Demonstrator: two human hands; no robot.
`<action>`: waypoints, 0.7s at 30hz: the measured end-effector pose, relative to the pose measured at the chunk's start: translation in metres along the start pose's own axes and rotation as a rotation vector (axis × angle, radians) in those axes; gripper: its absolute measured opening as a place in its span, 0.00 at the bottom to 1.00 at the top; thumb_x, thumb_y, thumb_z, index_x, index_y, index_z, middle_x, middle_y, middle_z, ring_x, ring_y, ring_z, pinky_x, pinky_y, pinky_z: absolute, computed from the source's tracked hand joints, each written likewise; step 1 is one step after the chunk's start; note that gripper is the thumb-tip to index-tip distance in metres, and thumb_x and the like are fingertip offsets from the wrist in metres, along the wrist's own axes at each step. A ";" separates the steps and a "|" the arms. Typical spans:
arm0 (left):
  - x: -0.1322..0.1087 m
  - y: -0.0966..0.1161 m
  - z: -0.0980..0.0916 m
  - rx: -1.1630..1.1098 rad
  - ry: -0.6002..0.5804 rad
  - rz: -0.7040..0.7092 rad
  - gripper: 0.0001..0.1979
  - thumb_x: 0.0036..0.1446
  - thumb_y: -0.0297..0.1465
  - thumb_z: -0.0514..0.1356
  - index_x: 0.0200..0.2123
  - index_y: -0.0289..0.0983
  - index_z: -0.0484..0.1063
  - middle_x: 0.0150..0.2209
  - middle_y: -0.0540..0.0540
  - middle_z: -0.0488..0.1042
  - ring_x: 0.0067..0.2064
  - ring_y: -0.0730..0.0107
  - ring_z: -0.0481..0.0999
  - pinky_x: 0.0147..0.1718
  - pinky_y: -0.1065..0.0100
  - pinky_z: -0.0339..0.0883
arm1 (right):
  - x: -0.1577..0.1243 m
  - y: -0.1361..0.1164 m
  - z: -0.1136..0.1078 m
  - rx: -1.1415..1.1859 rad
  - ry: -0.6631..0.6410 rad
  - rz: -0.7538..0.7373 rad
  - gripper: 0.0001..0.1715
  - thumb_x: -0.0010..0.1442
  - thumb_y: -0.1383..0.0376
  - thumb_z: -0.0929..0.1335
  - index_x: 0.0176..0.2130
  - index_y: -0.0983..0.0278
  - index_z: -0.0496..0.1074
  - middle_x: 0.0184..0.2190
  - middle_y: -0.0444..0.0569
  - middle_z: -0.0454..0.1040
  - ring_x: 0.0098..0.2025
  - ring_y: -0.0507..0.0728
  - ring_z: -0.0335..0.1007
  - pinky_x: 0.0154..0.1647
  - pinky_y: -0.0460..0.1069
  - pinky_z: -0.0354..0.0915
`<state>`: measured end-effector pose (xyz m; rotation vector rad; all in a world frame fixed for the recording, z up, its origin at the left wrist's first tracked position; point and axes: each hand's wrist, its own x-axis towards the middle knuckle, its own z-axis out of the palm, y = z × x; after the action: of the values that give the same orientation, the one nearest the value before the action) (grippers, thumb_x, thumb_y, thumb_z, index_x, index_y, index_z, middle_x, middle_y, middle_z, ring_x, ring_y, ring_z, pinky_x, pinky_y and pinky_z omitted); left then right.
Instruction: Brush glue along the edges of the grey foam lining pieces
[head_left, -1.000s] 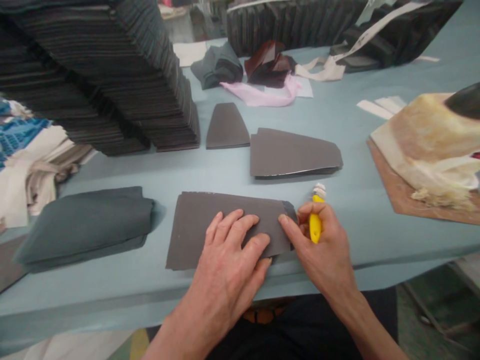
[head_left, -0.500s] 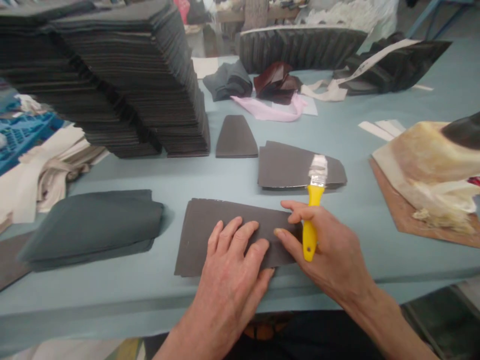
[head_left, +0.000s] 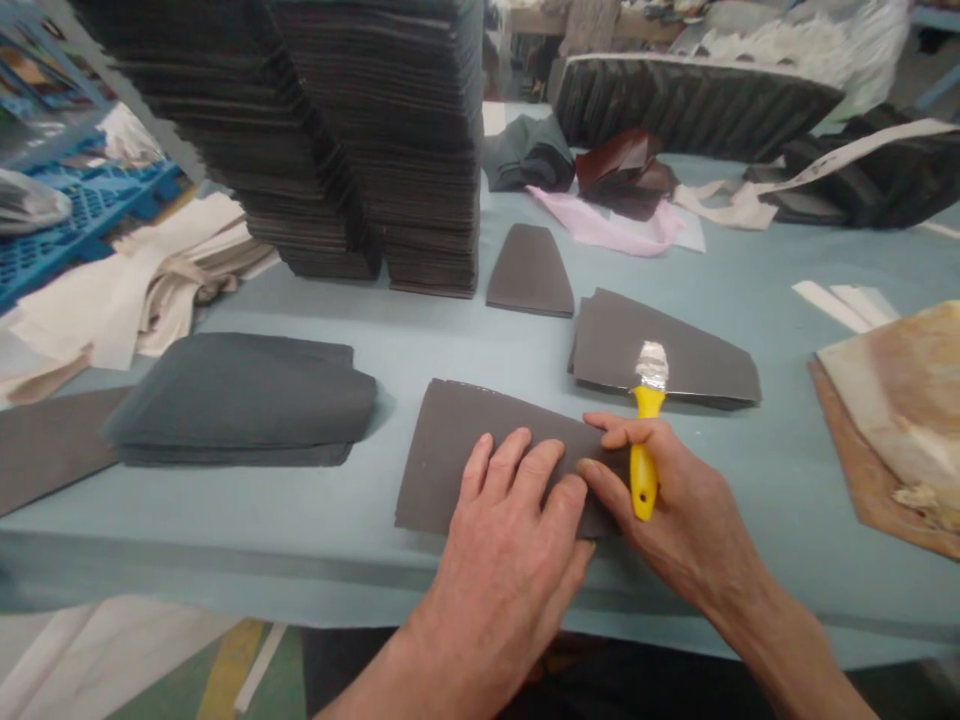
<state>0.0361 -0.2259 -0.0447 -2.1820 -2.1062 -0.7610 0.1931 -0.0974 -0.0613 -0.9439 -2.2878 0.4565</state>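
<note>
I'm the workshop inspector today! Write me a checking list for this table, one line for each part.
Surface: light blue table, matte.
Job's things: dark grey sheet flat near the front edge; yellow-handled brush with whitish bristles.
Clutter: tall stacks of dark pieces, folded grey cloth, small grey piece, larger grey piece, pink cloth.
Hands: left hand flat on the sheet; right hand grips the brush and touches the sheet's right end.
Cables: nothing seen.
Surroundings: blue crate and pale cloth heap at left; stained board at right.

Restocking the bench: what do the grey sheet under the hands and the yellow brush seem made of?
Grey sheet: probably stiffened fabric or thin board, matte; it lies flat with crisp cut edges. Brush: glossy yellow handle, likely plastic; metal-looking ferrule, pale bristles.
</note>
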 end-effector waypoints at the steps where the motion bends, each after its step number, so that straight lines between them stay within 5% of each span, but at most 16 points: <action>1: -0.002 -0.001 -0.003 -0.002 0.004 0.004 0.15 0.70 0.34 0.62 0.58 0.39 0.71 0.66 0.40 0.77 0.70 0.44 0.74 0.70 0.36 0.73 | 0.000 0.000 -0.001 -0.011 -0.002 0.000 0.13 0.71 0.51 0.70 0.45 0.56 0.69 0.52 0.53 0.87 0.47 0.63 0.88 0.44 0.57 0.79; 11: -0.013 -0.053 -0.049 0.083 0.129 0.056 0.12 0.74 0.29 0.56 0.58 0.39 0.70 0.63 0.39 0.77 0.67 0.48 0.74 0.66 0.41 0.71 | 0.005 -0.026 -0.011 -0.042 0.056 -0.108 0.07 0.72 0.60 0.70 0.46 0.56 0.67 0.54 0.57 0.86 0.55 0.63 0.86 0.51 0.58 0.80; 21: 0.018 -0.088 -0.030 0.087 0.048 0.241 0.16 0.74 0.27 0.53 0.59 0.34 0.72 0.64 0.35 0.78 0.65 0.47 0.78 0.65 0.43 0.77 | 0.011 -0.054 0.020 0.051 -0.003 -0.197 0.06 0.72 0.69 0.67 0.47 0.59 0.69 0.58 0.59 0.84 0.57 0.64 0.84 0.54 0.58 0.79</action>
<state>-0.0574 -0.2114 -0.0398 -2.2887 -1.7752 -0.6802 0.1464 -0.1284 -0.0438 -0.6850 -2.3317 0.4290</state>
